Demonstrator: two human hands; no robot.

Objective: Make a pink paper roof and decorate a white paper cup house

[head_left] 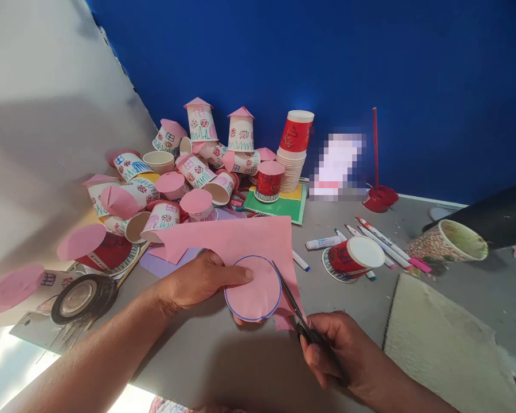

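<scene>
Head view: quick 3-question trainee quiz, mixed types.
1. True or false: the right hand holds scissors.
2. The pink paper bears a circle outlined in: A) blue B) green C) black
3. Which hand's fingers press on the pink circle?

Key: 1 true; 2 A; 3 the left hand.

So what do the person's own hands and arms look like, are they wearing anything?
Both the left hand and the right hand are bare: no gloves, rings or watch show. Both forearms are bare too, with no sleeves in view as far as the picture's edge.
</scene>
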